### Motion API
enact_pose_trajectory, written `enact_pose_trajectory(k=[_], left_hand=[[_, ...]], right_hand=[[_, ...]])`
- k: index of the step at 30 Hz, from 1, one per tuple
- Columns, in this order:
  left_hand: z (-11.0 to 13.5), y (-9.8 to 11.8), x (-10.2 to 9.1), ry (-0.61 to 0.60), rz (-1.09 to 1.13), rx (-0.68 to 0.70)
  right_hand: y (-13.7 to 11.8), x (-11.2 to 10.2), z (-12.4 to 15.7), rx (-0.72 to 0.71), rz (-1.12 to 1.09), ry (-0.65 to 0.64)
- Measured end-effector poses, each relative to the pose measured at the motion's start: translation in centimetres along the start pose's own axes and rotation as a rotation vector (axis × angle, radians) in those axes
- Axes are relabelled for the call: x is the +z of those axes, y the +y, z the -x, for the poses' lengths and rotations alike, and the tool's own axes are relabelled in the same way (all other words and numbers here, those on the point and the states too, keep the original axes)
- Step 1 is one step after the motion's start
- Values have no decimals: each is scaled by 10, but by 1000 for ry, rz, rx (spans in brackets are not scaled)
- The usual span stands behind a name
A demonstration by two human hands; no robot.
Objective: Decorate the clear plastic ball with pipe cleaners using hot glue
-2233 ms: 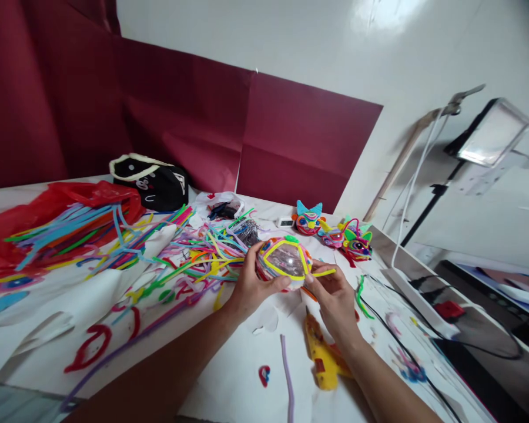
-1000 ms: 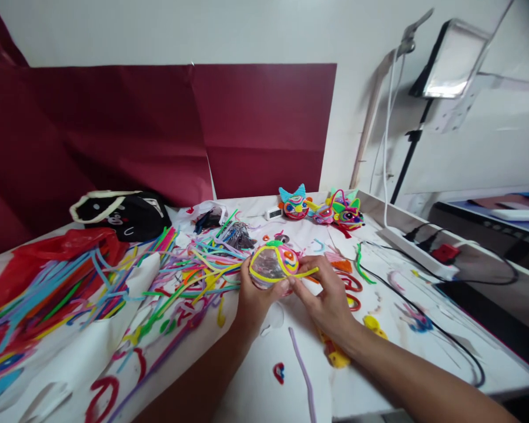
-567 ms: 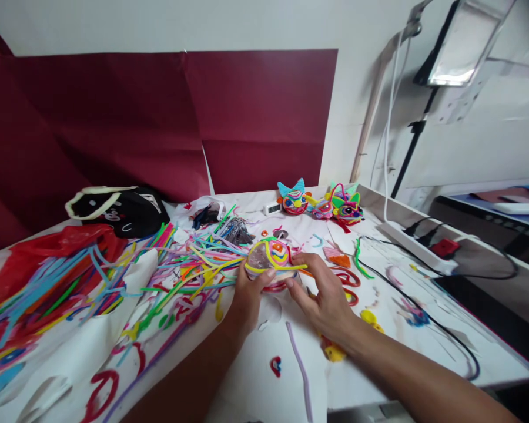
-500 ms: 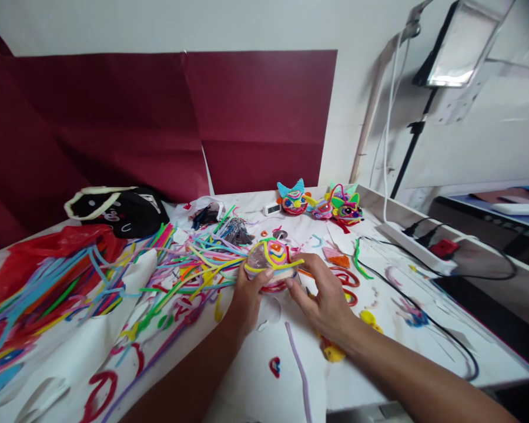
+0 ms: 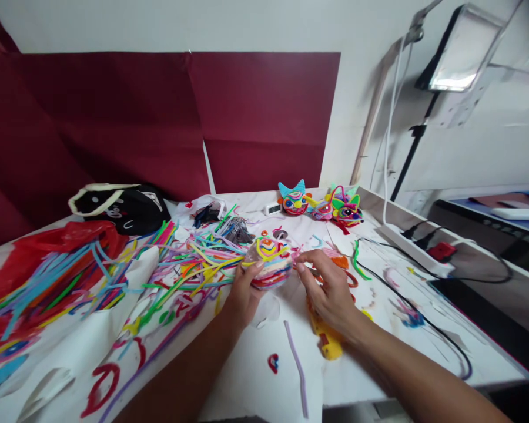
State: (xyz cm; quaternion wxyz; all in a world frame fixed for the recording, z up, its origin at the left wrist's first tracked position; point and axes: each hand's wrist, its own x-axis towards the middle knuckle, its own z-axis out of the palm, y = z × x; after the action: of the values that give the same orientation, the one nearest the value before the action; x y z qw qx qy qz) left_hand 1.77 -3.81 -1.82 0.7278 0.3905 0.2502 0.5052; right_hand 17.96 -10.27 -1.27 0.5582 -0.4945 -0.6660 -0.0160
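A rounded craft piece, wrapped in bands of yellow, pink, red, blue and white pipe cleaner, is in my left hand. That hand is closed round its left side, the thumb lying on the near face. Part of the piece's upper left looks bare and greyish. At its right edge my right hand has thumb and forefinger pinched together; what they hold, if anything, is too small to make out. A yellow tool lies partly hidden under my right wrist.
Loose pipe cleaners spread to the left, some on a red plastic bag. Finished colourful craft heads stand at the back beside a small white display. On the right are a power strip and black cable.
The craft piece has turned, showing more striped side. The yellow strip's end no longer sticks out to the right. My right hand has shifted slightly right, uncovering more of the yellow tool.
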Motion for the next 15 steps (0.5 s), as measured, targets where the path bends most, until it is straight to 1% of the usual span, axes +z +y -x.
enact_pose_trajectory(k=[3, 6, 9, 12, 14, 15], left_hand=[[-2, 1, -4, 8, 27, 4], [-4, 2, -7, 31, 50, 21], [-7, 4, -10, 29, 57, 47], [-11, 6, -16, 54, 11, 94], [-15, 8, -22, 84, -53, 152], [-16, 9, -25, 92, -93, 183]], right_hand=[[3, -3, -4, 12, 1, -51], [-1, -12, -7, -35, 39, -117], [-6, -31, -7, -137, 115, -209], [-6, -56, 2, -231, 177, -386], [0, -71, 15, -216, 223, -471], [4, -77, 22, -212, 253, -493]])
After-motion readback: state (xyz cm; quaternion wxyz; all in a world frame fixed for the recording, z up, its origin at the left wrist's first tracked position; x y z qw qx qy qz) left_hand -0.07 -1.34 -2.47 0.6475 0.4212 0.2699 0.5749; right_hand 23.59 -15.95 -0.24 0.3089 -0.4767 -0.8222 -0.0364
